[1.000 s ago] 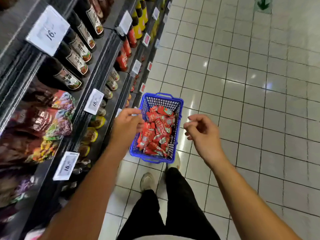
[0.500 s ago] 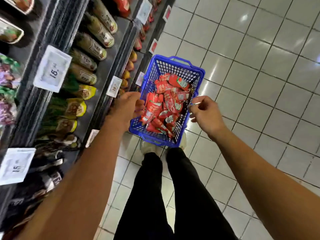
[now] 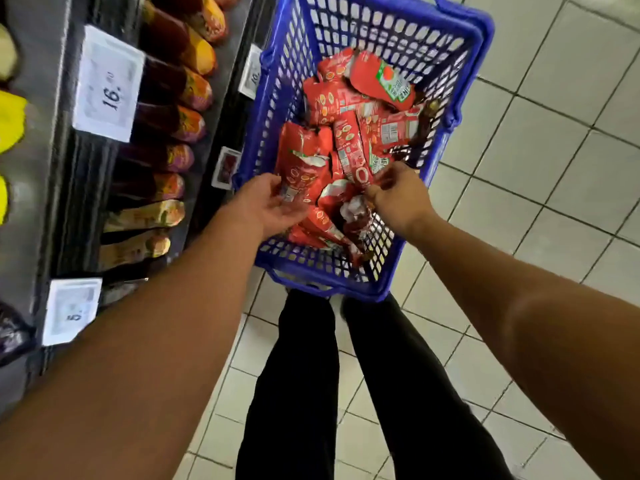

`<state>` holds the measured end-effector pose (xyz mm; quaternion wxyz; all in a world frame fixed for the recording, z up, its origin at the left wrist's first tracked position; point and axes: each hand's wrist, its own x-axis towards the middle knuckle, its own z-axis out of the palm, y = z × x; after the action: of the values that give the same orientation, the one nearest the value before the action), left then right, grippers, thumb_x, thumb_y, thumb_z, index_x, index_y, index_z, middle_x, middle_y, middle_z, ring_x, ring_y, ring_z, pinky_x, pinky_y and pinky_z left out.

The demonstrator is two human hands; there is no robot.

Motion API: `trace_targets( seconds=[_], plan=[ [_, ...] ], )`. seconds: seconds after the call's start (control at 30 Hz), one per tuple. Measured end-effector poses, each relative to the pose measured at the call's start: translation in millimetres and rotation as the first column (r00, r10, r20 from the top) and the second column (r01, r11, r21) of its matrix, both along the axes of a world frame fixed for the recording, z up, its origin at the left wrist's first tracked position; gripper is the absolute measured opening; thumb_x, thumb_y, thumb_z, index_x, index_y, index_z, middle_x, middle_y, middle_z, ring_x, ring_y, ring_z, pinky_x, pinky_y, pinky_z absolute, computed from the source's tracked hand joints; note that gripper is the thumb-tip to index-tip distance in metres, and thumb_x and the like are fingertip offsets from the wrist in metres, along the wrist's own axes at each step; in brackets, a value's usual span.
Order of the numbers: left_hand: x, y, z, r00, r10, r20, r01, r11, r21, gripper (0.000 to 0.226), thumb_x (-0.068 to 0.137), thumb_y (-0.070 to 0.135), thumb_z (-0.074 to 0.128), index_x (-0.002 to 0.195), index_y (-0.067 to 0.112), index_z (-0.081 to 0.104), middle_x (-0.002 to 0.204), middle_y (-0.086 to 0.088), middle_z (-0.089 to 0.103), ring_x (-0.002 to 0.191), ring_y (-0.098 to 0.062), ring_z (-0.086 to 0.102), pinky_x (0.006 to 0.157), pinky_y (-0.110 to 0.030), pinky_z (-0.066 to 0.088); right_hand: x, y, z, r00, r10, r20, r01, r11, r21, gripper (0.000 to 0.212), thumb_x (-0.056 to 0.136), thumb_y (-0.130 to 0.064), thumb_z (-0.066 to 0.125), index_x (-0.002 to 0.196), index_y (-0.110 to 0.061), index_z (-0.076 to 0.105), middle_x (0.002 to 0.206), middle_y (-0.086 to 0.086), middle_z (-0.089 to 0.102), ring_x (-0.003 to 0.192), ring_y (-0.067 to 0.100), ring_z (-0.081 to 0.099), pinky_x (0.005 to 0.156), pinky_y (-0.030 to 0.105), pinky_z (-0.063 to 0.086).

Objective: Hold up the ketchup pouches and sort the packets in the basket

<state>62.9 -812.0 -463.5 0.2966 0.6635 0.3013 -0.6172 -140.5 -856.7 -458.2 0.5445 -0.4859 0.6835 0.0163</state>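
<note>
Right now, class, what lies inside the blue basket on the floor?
The blue basket holds a loose pile of red packets. The left hand and right hand reach into it. Whatever lies beneath the pile is covered.

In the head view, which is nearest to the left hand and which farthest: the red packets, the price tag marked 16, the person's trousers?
From the left hand:
1. Red packets, in the blue basket, touching its fingers.
2. Trousers, below the basket.
3. Price tag marked 16, on the shelf edge at far left.
</note>
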Motion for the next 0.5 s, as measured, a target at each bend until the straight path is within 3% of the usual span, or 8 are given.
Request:
trace_targets(
  seconds=[0.1,0.27,0.37,0.5],
  plan=[
    [6,-13,-41,0.989,0.129,-0.079,-0.127,0.992,0.023,0.028,0.1,0.02,0.049,0.118,-0.002,0.053,0.125,-0.03,0.055,0.111,-0.047,0.056,0.076,-0.058,0.053,7,-7,-43,0.996,0.077,-0.053,-0.077,0.997,0.006,0.031,0.093,-0.021,0.063,0.121,-0.011,0.056,0.114,0.012,0.068,0.102,0.031,0.065,0.093,0.04,0.053],
    [8,-38,-86,0.919,0.357,-0.166,-0.342,0.933,0.114,0.046,0.096,0.031,0.058,0.125,-0.003,0.051,0.128,-0.035,0.046,0.123,-0.051,0.046,0.093,-0.062,0.05,19,-25,-98,0.981,0.119,-0.151,-0.128,0.99,-0.052,0.046,0.091,-0.02,0.066,0.13,-0.004,0.046,0.13,0.019,0.061,0.121,0.036,0.057,0.102,0.037,0.043],
    [11,-46,-97,0.849,0.505,-0.154,-0.467,0.854,0.229,0.057,0.083,0.027,0.073,0.108,-0.014,0.042,0.111,-0.045,0.035,0.116,-0.057,0.045,0.078,-0.067,0.053,30,-31,-123,0.983,0.095,-0.16,-0.1,0.995,-0.025,0.059,0.086,-0.024,0.075,0.132,-0.006,0.044,0.134,0.015,0.058,0.125,0.033,0.054,0.108,0.039,0.042],
    [17,-48,-102,0.799,0.581,-0.154,-0.53,0.802,0.277,0.063,0.078,0.021,0.081,0.102,-0.015,0.034,0.119,-0.044,0.028,0.119,-0.056,0.043,0.084,-0.062,0.055,42,-38,-143,0.97,0.071,-0.232,-0.081,0.996,-0.032,0.071,0.082,-0.034,0.079,0.136,-0.009,0.04,0.138,0.014,0.049,0.127,0.034,0.05,0.111,0.044,0.04]
  ],
)
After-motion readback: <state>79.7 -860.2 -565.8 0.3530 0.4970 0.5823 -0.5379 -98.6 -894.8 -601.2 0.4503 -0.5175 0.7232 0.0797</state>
